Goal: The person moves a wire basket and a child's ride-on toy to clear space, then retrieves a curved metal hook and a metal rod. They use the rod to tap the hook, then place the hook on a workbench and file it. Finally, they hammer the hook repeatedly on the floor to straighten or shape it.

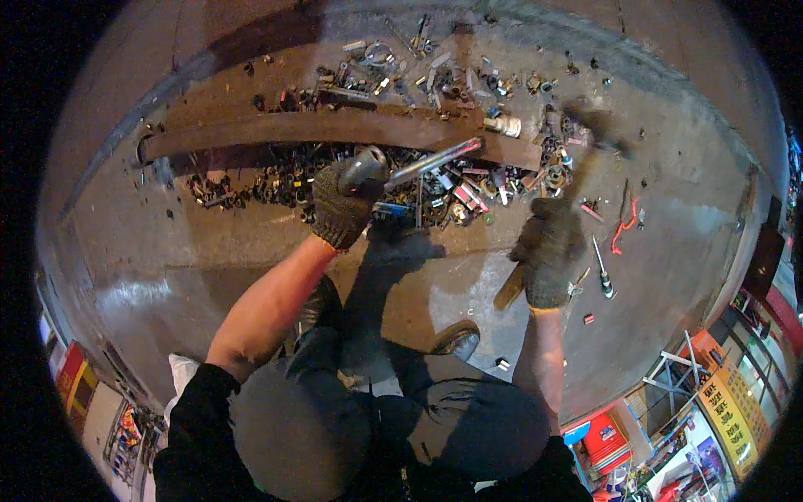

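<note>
My left hand [341, 207], in a dark knit glove, is closed around a dark metal cylinder [365, 171] with a rounded end. A shiny metal rod [433, 164] with a reddish tip slants up to the right beside it; whether the two are joined I cannot tell. Both are over the near edge of a long rusty steel beam [276, 134]. Off to the right, my gloved right hand [549, 251] grips the wooden handle of a hammer [509, 289]. Its head, raised at the far end, is smeared by motion.
Small metal scrap [268, 186] lies heaped along both sides of the beam. A white cylindrical part [503, 125] sits by the beam. On the right floor are a screwdriver [604, 280] and a red strip [621, 230]. My shoe [457, 339] is close by; red trays [604, 441] stand lower right.
</note>
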A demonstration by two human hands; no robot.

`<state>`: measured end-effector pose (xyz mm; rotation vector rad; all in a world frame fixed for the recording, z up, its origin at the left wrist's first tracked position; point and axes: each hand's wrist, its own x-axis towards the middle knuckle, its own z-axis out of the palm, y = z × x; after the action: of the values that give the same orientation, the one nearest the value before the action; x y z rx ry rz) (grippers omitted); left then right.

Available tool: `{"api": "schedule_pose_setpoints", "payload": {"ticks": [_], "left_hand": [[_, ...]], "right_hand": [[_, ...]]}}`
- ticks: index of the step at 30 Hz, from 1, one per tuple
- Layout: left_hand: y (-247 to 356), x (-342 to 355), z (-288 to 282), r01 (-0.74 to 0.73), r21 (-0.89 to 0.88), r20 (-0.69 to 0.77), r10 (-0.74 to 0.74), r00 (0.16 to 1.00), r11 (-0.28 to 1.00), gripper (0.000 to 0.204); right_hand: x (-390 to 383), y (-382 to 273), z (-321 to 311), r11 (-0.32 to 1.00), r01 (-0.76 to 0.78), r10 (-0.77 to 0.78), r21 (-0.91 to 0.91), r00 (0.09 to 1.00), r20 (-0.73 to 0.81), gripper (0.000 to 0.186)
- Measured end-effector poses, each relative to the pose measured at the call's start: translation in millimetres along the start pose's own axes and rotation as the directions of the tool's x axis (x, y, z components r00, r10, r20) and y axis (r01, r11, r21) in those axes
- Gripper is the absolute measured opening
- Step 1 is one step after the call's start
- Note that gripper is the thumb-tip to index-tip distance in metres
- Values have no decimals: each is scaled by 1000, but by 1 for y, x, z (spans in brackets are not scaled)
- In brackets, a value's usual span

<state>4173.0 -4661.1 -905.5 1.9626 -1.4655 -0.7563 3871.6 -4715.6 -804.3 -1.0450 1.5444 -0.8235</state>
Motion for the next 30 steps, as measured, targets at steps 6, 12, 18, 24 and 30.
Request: {"api": "schedule_pose_setpoints", "payload": {"ticks": [6, 12, 18, 24, 30], "left_hand": [[10, 6, -15, -288, 72, 113, 279, 953, 955, 22], [12, 4, -16, -472, -24, 9, 472, 881, 881, 33], [10, 13, -18, -559, -70, 109, 563, 819, 826, 40], [21, -5, -11, -521, 36, 345, 479, 807, 853, 40], [37, -18, -33, -401, -59, -23, 400, 916, 914, 21]], "right_hand": [[8, 39, 20, 822, 304, -256, -481, 953, 164, 32], [4, -3, 5, 999, 13, -8, -41, 994, 111, 24], [-8, 0, -3, 764, 463, -449, -450, 882, 145, 36], [17, 38, 41, 743, 282, -129, -606, 950, 284, 27], [-19, -41, 16, 995, 92, -91, 29, 996, -21, 37]]}}
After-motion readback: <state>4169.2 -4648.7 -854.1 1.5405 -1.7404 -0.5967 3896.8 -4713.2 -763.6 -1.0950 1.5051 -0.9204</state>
